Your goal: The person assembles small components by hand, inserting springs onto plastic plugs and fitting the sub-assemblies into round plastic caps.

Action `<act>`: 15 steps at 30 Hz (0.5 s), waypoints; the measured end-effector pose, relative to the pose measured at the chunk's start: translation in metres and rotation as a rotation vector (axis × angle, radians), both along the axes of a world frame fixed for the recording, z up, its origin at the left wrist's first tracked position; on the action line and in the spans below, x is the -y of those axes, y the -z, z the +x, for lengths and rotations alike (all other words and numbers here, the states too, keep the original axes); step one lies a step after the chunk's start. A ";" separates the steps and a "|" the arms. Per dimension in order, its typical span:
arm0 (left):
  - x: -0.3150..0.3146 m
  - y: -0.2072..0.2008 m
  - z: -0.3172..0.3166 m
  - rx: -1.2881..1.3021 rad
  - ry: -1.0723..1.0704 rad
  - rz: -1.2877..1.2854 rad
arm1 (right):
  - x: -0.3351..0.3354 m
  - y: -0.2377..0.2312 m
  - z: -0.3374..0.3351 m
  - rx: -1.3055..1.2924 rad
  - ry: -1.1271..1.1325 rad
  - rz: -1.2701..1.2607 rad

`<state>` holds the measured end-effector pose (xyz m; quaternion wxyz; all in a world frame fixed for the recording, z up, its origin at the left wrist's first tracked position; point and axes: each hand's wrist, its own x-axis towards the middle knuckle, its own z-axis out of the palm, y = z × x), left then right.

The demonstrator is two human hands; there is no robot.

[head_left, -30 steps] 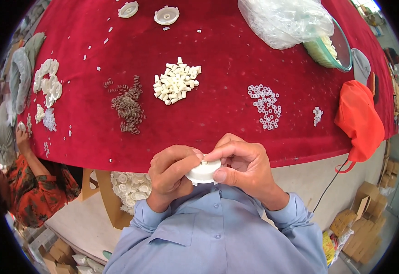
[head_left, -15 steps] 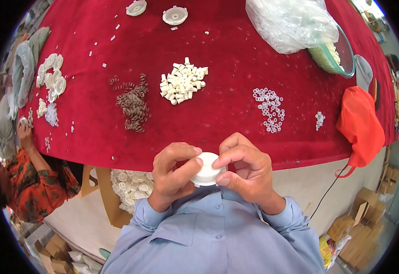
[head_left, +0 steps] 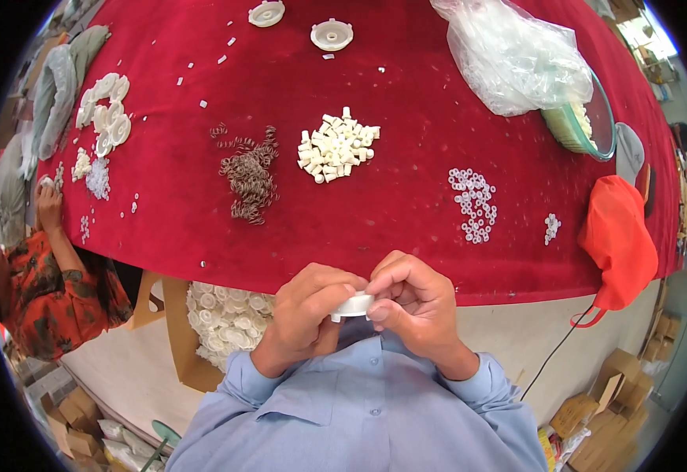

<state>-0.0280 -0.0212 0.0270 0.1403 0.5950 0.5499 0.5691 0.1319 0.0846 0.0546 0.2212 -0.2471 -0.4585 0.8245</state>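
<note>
Red cloth covered the tabletop, filling most of the view. Clear plastic bag at 1 o'clock, slumped over a green-rimmed bowl. Orange bag hung off the edge at 3 o'clock. Co-worker in a patterned orange sleeve at 9 o'clock, apart from the work here. Cardboard box of white discs below the table edge at 7 o'clock.

On the cloth: row of white discs at 10 o'clock, heap of small white plastic pegs near centre, tangle of brown wire springs just left of it, scatter of small white rings at 2–3 o'clock, two loose white caps at 12.

Both hands met at 6 o'clock, close to the chest, off the cloth. Left hand was closed around the white round cap, fingers curled under it. Right hand was pinching the same cap from the other side, thumb and fingertips pressed on its rim.

Judgement: mid-assembly on one cap, likely seating or pressing a small insert; insert itself was hidden by the fingers. Next move would call for a firm two-hand grip and square pressure, else the part could cock or pop out.
</note>
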 end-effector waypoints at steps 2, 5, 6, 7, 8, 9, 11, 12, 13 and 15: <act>0.014 -0.002 -0.008 0.013 -0.002 -0.102 | -0.005 0.002 -0.009 0.092 -0.056 0.121; 0.039 -0.028 -0.013 -0.070 -0.029 -0.371 | -0.019 0.004 -0.021 0.244 0.024 0.377; 0.051 -0.031 -0.022 -0.110 -0.057 -0.521 | -0.024 0.008 -0.031 0.269 0.075 0.525; 0.065 -0.029 -0.032 -0.108 -0.063 -0.520 | -0.029 0.010 -0.042 0.267 0.069 0.527; 0.080 -0.026 -0.043 -0.166 -0.084 -0.690 | -0.034 0.012 -0.052 0.307 0.113 0.689; 0.095 -0.025 -0.054 -0.224 -0.113 -0.860 | -0.037 0.011 -0.063 0.340 0.153 0.853; 0.121 -0.020 -0.071 -0.268 -0.221 -0.948 | -0.040 0.020 -0.079 0.336 0.155 0.906; 0.128 -0.020 -0.074 -0.305 -0.317 -1.032 | -0.041 0.024 -0.086 0.382 0.179 1.038; 0.129 -0.021 -0.075 -0.309 -0.331 -1.034 | -0.042 0.027 -0.093 0.426 0.206 1.170; 0.123 -0.025 -0.077 -0.141 -0.568 -0.777 | -0.043 0.029 -0.102 0.428 0.215 1.234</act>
